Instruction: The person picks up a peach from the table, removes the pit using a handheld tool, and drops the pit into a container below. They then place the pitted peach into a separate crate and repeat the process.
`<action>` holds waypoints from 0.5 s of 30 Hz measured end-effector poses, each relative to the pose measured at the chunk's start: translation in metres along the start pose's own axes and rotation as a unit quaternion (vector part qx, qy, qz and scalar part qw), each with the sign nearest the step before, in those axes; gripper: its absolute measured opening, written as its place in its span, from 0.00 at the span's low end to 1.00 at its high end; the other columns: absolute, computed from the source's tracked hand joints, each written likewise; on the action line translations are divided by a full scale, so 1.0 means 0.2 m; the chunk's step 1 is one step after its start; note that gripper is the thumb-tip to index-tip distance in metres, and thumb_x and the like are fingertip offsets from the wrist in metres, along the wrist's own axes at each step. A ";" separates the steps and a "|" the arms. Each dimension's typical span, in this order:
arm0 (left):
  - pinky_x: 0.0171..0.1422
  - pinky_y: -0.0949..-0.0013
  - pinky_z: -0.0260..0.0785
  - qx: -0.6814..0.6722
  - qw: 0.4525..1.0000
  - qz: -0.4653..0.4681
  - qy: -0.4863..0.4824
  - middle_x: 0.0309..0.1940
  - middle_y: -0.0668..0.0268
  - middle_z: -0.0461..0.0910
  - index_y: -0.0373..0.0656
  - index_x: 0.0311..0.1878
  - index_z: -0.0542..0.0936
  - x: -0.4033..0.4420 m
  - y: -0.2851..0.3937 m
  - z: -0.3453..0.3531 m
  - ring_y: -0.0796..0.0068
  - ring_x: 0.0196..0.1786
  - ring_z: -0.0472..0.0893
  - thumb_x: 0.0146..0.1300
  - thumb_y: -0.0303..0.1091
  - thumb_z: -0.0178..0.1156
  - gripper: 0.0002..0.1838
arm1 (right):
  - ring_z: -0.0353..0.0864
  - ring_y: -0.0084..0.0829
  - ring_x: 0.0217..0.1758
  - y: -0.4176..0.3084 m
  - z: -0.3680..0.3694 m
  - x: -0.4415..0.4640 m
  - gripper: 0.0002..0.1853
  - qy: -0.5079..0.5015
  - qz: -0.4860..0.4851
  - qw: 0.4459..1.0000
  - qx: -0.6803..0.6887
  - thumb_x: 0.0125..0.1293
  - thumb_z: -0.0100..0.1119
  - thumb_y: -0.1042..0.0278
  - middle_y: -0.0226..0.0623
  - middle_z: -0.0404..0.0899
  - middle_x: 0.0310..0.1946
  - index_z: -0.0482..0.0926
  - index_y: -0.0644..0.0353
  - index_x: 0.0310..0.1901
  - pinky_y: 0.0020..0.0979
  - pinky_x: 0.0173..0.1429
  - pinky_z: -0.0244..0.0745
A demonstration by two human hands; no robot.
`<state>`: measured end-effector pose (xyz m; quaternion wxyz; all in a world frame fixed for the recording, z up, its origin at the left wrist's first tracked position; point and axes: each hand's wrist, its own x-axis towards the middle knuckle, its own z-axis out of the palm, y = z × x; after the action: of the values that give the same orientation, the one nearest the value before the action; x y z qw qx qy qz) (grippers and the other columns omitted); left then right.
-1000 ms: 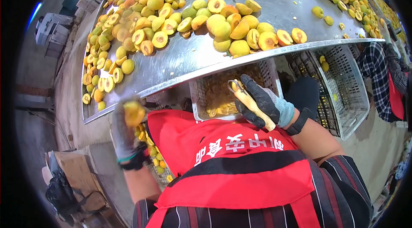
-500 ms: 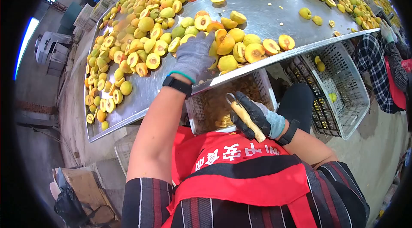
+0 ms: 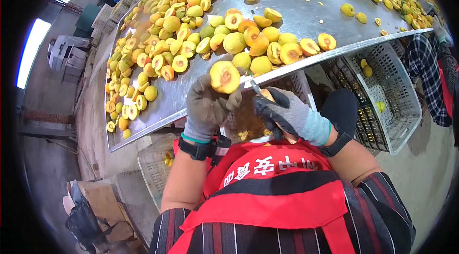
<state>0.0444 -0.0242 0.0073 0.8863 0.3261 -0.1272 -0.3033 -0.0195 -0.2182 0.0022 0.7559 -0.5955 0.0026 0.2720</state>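
My left hand [image 3: 206, 106], in a soiled grey glove, is closed around a peach half [image 3: 224, 77] just off the table's front edge. Its cut face is turned up, with a brownish hollow or stone in the middle; I cannot tell which. To the right, my right hand [image 3: 289, 113], in a grey and black glove, grips a pitting knife [image 3: 267, 95] with a pale wooden handle and a curved metal end. The metal end points towards the peach half, close to it. Below both hands, a white crate [image 3: 300, 86] holds wet brownish bits, partly hidden.
More peach halves [image 3: 179, 64] lie heaped across the metal table [image 3: 165, 119]. Stacked crates [image 3: 382, 96] stand under it on the right, and another crate [image 3: 150, 165] at left. A co-worker's checked sleeve [image 3: 423, 70] shows at the far right.
My left hand has come back from the pile on the table with a peach half in it. My right hand has turned the pitting knife towards that half.
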 end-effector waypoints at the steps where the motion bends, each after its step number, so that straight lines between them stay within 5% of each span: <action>1: 0.38 0.66 0.77 0.011 0.997 0.014 0.069 0.47 0.50 0.75 0.35 0.63 0.61 -0.03 -0.03 0.05 0.61 0.37 0.80 0.66 0.46 0.45 0.29 | 0.72 0.26 0.14 0.00 0.02 0.02 0.17 0.007 -0.067 0.996 -0.064 0.65 0.52 0.56 0.33 0.72 0.22 0.72 0.60 0.47 0.26 0.17 0.70; 2: 0.38 0.65 0.77 0.022 0.990 0.028 0.136 0.47 0.51 0.75 0.35 0.63 0.61 -0.05 -0.05 0.06 0.62 0.37 0.80 0.66 0.45 0.44 0.28 | 0.72 0.26 0.14 -0.01 0.03 0.03 0.17 0.007 -0.065 0.996 -0.066 0.65 0.52 0.56 0.33 0.72 0.22 0.72 0.60 0.47 0.26 0.17 0.70; 3: 0.46 0.66 0.75 0.022 0.997 0.029 0.067 0.50 0.55 0.73 0.36 0.63 0.61 -0.05 -0.06 0.04 0.65 0.44 0.78 0.67 0.48 0.43 0.28 | 0.71 0.25 0.14 -0.01 0.05 0.03 0.17 0.010 -0.060 0.996 -0.067 0.65 0.52 0.55 0.33 0.72 0.21 0.72 0.60 0.45 0.25 0.17 0.68; 7: 0.60 0.67 0.64 0.130 0.983 0.076 0.107 0.51 0.59 0.71 0.37 0.61 0.63 -0.08 -0.12 0.10 0.71 0.53 0.71 0.67 0.55 0.42 0.31 | 0.68 0.20 0.12 -0.02 0.11 0.04 0.17 0.023 -0.040 0.997 -0.068 0.65 0.52 0.51 0.29 0.69 0.18 0.72 0.59 0.40 0.22 0.15 0.64; 9: 0.59 0.68 0.64 0.208 0.965 0.105 0.117 0.50 0.59 0.71 0.37 0.61 0.64 -0.08 -0.14 0.08 0.71 0.52 0.72 0.66 0.56 0.43 0.32 | 0.67 0.19 0.12 -0.03 0.13 0.04 0.17 0.029 -0.036 0.997 -0.068 0.65 0.52 0.50 0.28 0.69 0.17 0.72 0.58 0.39 0.21 0.14 0.63; 11: 0.58 0.69 0.64 0.283 0.941 0.135 0.125 0.49 0.60 0.71 0.37 0.60 0.64 -0.09 -0.15 0.07 0.72 0.51 0.72 0.66 0.57 0.45 0.32 | 0.78 0.34 0.21 -0.03 0.14 0.03 0.15 0.018 -0.062 0.991 -0.120 0.66 0.50 0.57 0.41 0.76 0.26 0.72 0.63 0.42 0.31 0.28 0.75; 15: 0.55 0.69 0.67 0.396 0.887 0.196 0.138 0.47 0.59 0.72 0.37 0.59 0.65 -0.11 -0.19 0.10 0.72 0.50 0.73 0.63 0.62 0.44 0.36 | 0.75 0.24 0.19 -0.02 0.18 0.01 0.16 -0.006 -0.012 1.000 0.013 0.66 0.49 0.56 0.34 0.72 0.21 0.71 0.63 0.40 0.28 0.19 0.71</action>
<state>0.0022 -0.0437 -0.0034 0.7338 0.6567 -0.1741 0.0004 -0.0278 -0.1860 0.0155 0.7666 -0.5842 -0.0054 0.2666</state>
